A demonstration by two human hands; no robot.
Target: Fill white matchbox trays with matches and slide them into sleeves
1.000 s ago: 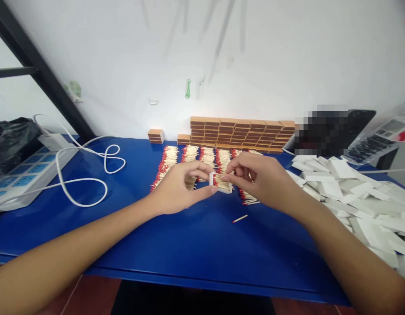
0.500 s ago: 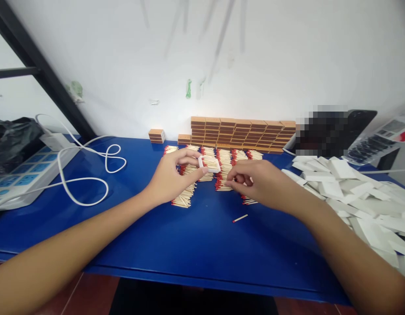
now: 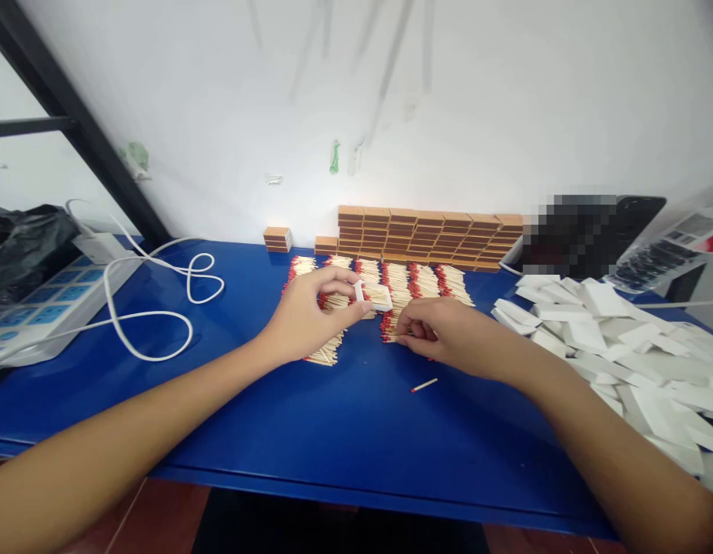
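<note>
My left hand [image 3: 310, 319] is closed on a small white matchbox tray [image 3: 382, 306], pinched between thumb and fingers above the matches. Some pale matchsticks [image 3: 375, 294] lie inside the tray. My right hand [image 3: 434, 327] has its fingertips pinched together at the near end of a row of red-tipped matches [image 3: 396, 285]; what lies between them is hidden. Several such rows lie side by side on the blue table [image 3: 333, 431], partly covered by my hands. A single loose match [image 3: 424, 385] rests in front of my right hand.
Brown matchboxes [image 3: 426, 231] are stacked along the wall, with two small groups left of them, one at the far left [image 3: 276, 239]. White trays [image 3: 627, 338] are heaped at right, near a dark phone [image 3: 634, 231]. A power strip [image 3: 38, 308] and white cable [image 3: 148, 314] lie left.
My right hand has moved slightly left and toward me, to the near end of a match row. My left hand still holds the tray, shifted a little to the right.
</note>
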